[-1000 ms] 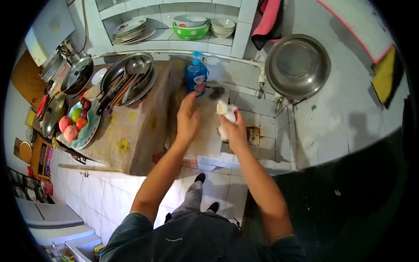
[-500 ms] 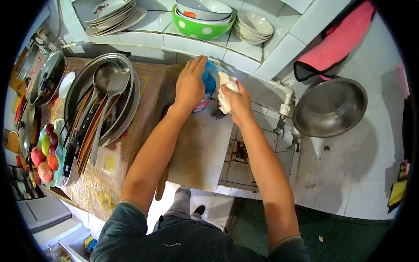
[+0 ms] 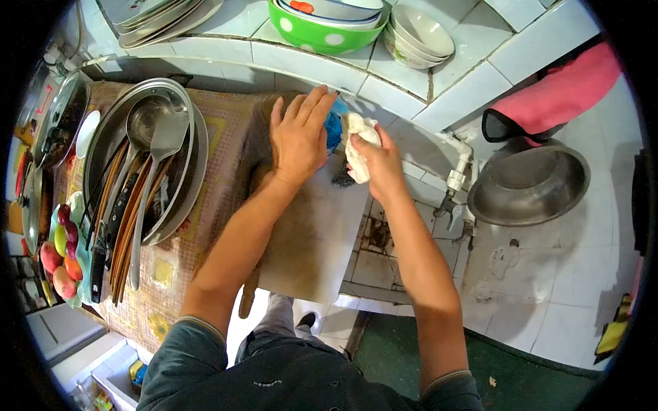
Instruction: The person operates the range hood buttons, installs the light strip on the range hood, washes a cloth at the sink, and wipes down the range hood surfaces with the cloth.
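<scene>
My right hand [image 3: 378,161] is closed around a crumpled white cloth [image 3: 362,130], held above the far end of a pale board [image 3: 312,253]. Beside it, my left hand [image 3: 299,140] has its fingers stretched out and apart, with the palm side turned towards a blue plastic package [image 3: 334,127]. That hand partly hides the package, and whether it touches it I cannot tell. A dark scouring pad [image 3: 342,178] lies on the board just below the cloth.
On the left, a steel basin [image 3: 197,171] holds a ladle, a spatula and chopsticks, beside a tray of fruit [image 3: 82,257]. Taps [image 3: 449,205] and a metal bowl [image 3: 528,185] are on the right. Stacked bowls [image 3: 329,34] stand on the ledge behind.
The left hand's fingers have spread and it covers more of the blue package. The right hand still grips the cloth, which has shifted slightly. The whole view has tilted a little.
</scene>
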{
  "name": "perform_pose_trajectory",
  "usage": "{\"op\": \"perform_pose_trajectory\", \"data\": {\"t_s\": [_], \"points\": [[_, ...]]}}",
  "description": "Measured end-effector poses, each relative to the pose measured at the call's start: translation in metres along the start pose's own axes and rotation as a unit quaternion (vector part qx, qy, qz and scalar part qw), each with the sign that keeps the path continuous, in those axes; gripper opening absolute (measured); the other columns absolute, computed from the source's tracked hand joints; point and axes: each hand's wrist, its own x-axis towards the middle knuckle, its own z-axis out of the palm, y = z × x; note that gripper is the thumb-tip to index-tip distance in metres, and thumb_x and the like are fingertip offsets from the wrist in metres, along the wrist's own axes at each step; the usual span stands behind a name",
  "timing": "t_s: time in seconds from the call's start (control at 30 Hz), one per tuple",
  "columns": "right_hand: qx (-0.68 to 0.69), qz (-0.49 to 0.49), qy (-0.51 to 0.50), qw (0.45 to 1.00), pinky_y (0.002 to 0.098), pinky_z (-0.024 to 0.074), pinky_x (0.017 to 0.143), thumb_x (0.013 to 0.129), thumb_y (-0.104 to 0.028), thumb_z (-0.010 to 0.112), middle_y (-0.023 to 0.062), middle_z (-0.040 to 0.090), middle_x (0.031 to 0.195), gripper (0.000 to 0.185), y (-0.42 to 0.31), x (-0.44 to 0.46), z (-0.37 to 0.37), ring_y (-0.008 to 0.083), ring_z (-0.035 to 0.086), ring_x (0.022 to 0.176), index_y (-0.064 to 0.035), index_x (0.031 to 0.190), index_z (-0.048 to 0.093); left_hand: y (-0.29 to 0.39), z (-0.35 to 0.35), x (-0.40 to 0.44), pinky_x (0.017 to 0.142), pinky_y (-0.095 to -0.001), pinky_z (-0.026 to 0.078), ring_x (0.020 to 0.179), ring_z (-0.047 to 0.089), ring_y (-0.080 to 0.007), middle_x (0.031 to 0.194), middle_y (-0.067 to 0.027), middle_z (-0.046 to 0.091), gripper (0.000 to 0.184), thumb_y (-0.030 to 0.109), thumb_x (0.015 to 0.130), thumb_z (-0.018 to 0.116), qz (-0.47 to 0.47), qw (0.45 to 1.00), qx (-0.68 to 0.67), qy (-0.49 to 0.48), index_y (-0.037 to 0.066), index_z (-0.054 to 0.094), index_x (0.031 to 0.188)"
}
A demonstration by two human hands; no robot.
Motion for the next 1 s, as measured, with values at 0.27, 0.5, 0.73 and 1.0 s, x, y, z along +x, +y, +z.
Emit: {"op": "perform_pose_trajectory", "data": {"t_s": [0.27, 0.5, 0.73, 1.0], "points": [[-0.003, -0.017, -0.019, 1.0, 0.0361, 0.057, 0.059, 0.092, -0.017, 0.076, 0.0068, 0.069, 0.105, 0.051, -0.001, 0.004, -0.002, 0.0182, 0.068, 0.079, -0.0036, 0.136, 0.055, 0.0, 0.006, -0.005, 0.113, -0.0625, 0.032, 0.128, 0.057, -0.0302, 0.148, -0.0043, 0.056, 0.058, 0.004, 0.084, 0.061, -0.019, 1.0, -0.004, -0.012, 0.016, 0.056, 0.14], [-0.01, -0.021, -0.008, 1.0, 0.0304, 0.0551, 0.082, 0.09, -0.012, 0.077, 0.012, 0.071, 0.114, 0.053, 0.002, 0.004, -0.005, 0.0173, 0.069, 0.096, 0.0052, 0.136, 0.056, 0.005, 0.0, -0.002, 0.112, -0.0654, 0.03, 0.127, 0.056, -0.031, 0.146, -0.0049, 0.056, 0.059, 0.006, 0.081, 0.065, -0.017, 1.0, -0.004, -0.005, 0.015, 0.056, 0.139], [-0.013, -0.032, 0.005, 0.999, 0.0304, 0.056, 0.081, 0.088, -0.011, 0.078, 0.0127, 0.071, 0.114, 0.056, 0.002, 0.001, -0.008, 0.0171, 0.07, 0.095, 0.0065, 0.137, 0.056, 0.0, 0.005, -0.005, 0.112, -0.068, 0.03, 0.125, 0.057, -0.0305, 0.145, -0.0053, 0.056, 0.059, 0.004, 0.078, 0.063, -0.016, 1.0, -0.013, -0.01, 0.014, 0.058, 0.136], [0.049, -0.056, 0.007, 0.997, 0.0314, 0.0577, 0.074, 0.087, -0.016, 0.08, 0.012, 0.073, 0.11, 0.055, -0.01, -0.035, -0.005, 0.0191, 0.071, 0.089, 0.0011, 0.135, 0.058, -0.008, 0.003, 0.0, 0.115, -0.0637, 0.029, 0.137, 0.047, -0.0379, 0.153, -0.0109, 0.05, 0.065, 0.005, 0.081, 0.063, 0.015, 1.0, 0.004, -0.026, 0.014, 0.054, 0.145]]}}
